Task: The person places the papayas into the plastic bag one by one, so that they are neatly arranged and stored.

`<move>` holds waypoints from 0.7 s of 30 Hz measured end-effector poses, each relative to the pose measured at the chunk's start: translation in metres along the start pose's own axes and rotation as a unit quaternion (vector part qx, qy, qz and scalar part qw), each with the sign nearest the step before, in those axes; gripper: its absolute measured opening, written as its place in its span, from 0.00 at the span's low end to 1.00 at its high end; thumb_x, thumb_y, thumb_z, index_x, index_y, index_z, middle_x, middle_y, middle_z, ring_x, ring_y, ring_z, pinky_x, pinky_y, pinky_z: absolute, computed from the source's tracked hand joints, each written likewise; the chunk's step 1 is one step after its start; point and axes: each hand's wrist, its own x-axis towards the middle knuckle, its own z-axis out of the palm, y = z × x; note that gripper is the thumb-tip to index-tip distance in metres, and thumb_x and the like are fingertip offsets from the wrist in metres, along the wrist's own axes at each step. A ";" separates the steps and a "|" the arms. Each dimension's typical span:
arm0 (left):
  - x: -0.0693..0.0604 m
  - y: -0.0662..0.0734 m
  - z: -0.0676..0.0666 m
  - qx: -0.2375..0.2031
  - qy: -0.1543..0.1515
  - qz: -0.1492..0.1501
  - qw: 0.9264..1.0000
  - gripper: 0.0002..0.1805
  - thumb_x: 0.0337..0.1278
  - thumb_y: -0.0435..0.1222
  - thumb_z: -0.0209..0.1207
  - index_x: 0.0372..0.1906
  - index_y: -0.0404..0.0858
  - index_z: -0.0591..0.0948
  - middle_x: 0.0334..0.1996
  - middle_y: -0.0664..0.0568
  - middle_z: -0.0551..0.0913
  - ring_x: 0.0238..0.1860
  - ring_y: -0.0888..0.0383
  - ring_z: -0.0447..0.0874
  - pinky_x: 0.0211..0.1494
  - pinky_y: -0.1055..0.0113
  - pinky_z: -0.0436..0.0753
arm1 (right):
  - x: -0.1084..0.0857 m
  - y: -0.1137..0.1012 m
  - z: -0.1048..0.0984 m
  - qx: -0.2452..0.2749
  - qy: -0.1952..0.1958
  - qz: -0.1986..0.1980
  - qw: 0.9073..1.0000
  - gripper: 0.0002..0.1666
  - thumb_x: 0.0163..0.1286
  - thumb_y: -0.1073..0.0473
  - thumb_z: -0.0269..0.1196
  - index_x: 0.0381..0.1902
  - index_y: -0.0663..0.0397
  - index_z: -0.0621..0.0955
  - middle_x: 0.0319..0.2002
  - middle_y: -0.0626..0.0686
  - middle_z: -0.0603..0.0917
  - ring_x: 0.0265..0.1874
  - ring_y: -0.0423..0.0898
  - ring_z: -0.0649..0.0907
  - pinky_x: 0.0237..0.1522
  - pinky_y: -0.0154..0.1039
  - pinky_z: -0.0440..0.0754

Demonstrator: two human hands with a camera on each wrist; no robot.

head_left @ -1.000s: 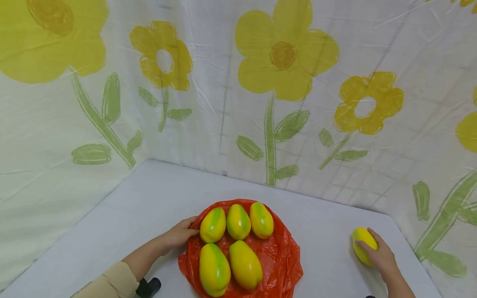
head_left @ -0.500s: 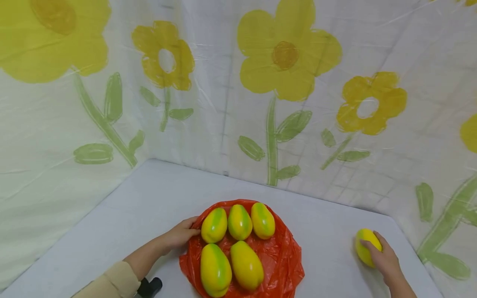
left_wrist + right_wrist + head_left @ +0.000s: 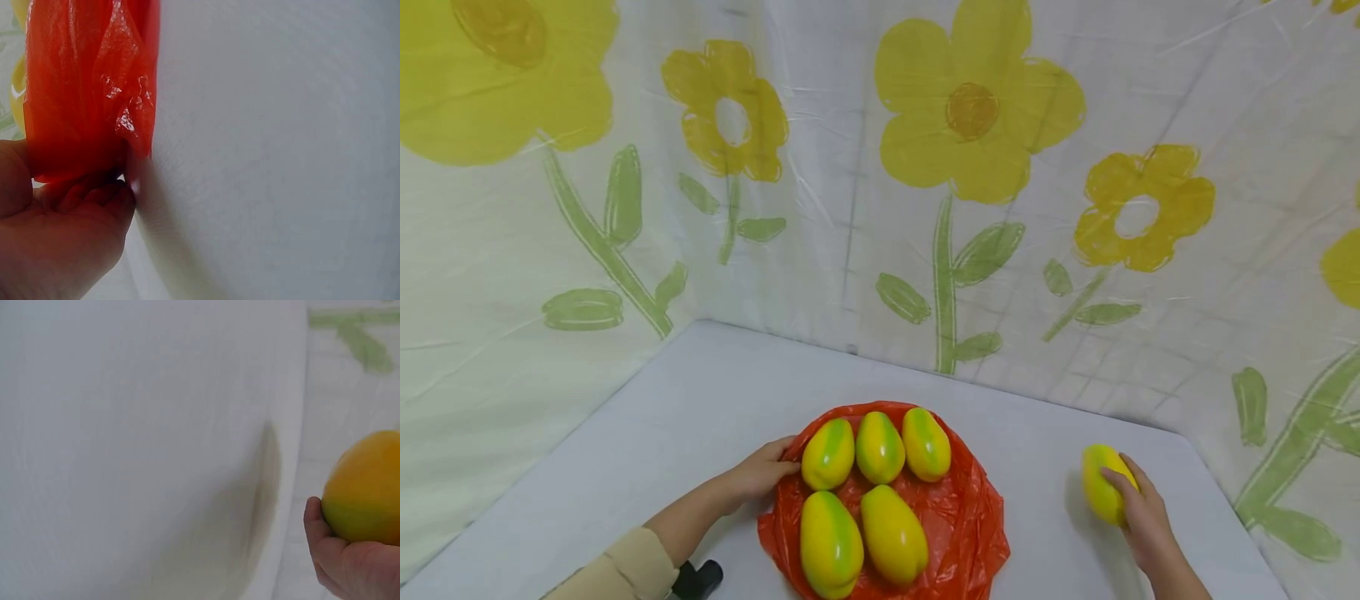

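Observation:
A red plastic bag (image 3: 958, 533), spread in a round shape on the table, bears several yellow papayas (image 3: 832, 543) with green streaks. At its left edge my left hand (image 3: 762, 473) grips the rim; the left wrist view has the thumb and curled fingers (image 3: 112, 199) around the red plastic (image 3: 75, 94). Off to the right, my right hand (image 3: 1144, 512) holds another papaya (image 3: 1101, 483), thumb on the near side and fingers around the far side. In the right wrist view this papaya (image 3: 369, 487) is raised off the table, its shadow on the white surface.
The white table (image 3: 715, 392) has a back edge against a curtain (image 3: 827, 275) printed with yellow flowers. A black object (image 3: 698, 578) lies by the left sleeve, partly cut off by the frame. White tabletop lies between the bag and the right hand.
My right hand has lifted the papaya off the table and moved it a little left, toward the red bag. The left hand and the papayas on the bag have stayed put.

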 end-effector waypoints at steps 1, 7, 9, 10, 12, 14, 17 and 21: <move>0.000 0.000 0.000 0.000 0.000 0.001 1.000 0.21 0.63 0.32 0.47 0.60 0.33 0.68 0.47 0.46 0.77 0.39 0.57 0.76 0.45 0.63 0.83 | -0.002 -0.002 0.003 0.031 -0.009 0.002 0.999 0.49 0.67 0.35 0.48 0.73 0.42 0.36 0.61 0.55 0.56 0.50 0.49 0.62 0.40 0.32 0.73; 0.000 -0.001 0.000 0.000 -0.001 0.003 1.000 0.21 0.63 0.32 0.47 0.60 0.33 0.68 0.47 0.46 0.77 0.39 0.57 0.76 0.45 0.64 0.83 | -0.014 -0.012 0.018 0.123 -0.046 0.011 0.991 0.47 0.68 0.37 0.48 0.73 0.36 0.36 0.50 0.35 0.58 0.48 0.39 0.63 0.43 0.26 0.73; 0.000 -0.001 0.000 -0.002 -0.002 0.003 1.000 0.21 0.63 0.33 0.47 0.60 0.33 0.68 0.48 0.46 0.77 0.39 0.57 0.76 0.45 0.63 0.83 | -0.018 -0.016 0.023 0.127 -0.051 0.007 0.991 0.46 0.69 0.37 0.48 0.73 0.36 0.36 0.51 0.35 0.58 0.49 0.39 0.62 0.44 0.26 0.73; 0.000 -0.001 0.000 -0.003 -0.002 0.003 1.000 0.21 0.63 0.32 0.47 0.60 0.33 0.68 0.48 0.46 0.77 0.39 0.57 0.76 0.45 0.63 0.83 | -0.020 -0.017 0.025 0.129 -0.053 0.006 0.990 0.46 0.69 0.38 0.48 0.73 0.36 0.36 0.51 0.35 0.58 0.49 0.40 0.62 0.44 0.26 0.72; 0.000 -0.001 0.000 -0.005 -0.003 0.004 1.000 0.21 0.63 0.32 0.47 0.60 0.33 0.68 0.48 0.45 0.77 0.39 0.57 0.77 0.45 0.63 0.84 | -0.024 -0.020 0.030 0.130 -0.057 0.002 0.990 0.45 0.69 0.38 0.47 0.73 0.37 0.37 0.51 0.35 0.57 0.50 0.41 0.61 0.44 0.27 0.72; 0.000 -0.001 0.000 -0.007 -0.003 0.004 1.000 0.21 0.63 0.32 0.47 0.60 0.33 0.68 0.48 0.45 0.77 0.39 0.57 0.77 0.45 0.63 0.84 | -0.028 -0.022 0.034 0.130 -0.059 0.000 0.990 0.44 0.70 0.39 0.47 0.74 0.37 0.38 0.51 0.34 0.57 0.50 0.41 0.61 0.44 0.27 0.72; 0.000 -0.002 0.000 -0.006 -0.002 0.004 1.000 0.21 0.63 0.32 0.47 0.60 0.33 0.68 0.48 0.45 0.77 0.39 0.57 0.77 0.45 0.63 0.84 | -0.034 -0.025 0.042 0.122 -0.062 -0.006 0.991 0.43 0.70 0.40 0.47 0.74 0.37 0.39 0.53 0.35 0.56 0.51 0.42 0.61 0.44 0.27 0.73; 0.000 -0.002 0.000 -0.003 0.001 0.002 1.000 0.21 0.63 0.33 0.47 0.60 0.33 0.68 0.49 0.46 0.77 0.40 0.57 0.76 0.46 0.63 0.83 | -0.041 -0.029 0.053 0.109 -0.063 -0.014 0.992 0.42 0.71 0.40 0.47 0.74 0.37 0.41 0.60 0.41 0.55 0.52 0.45 0.61 0.44 0.28 0.73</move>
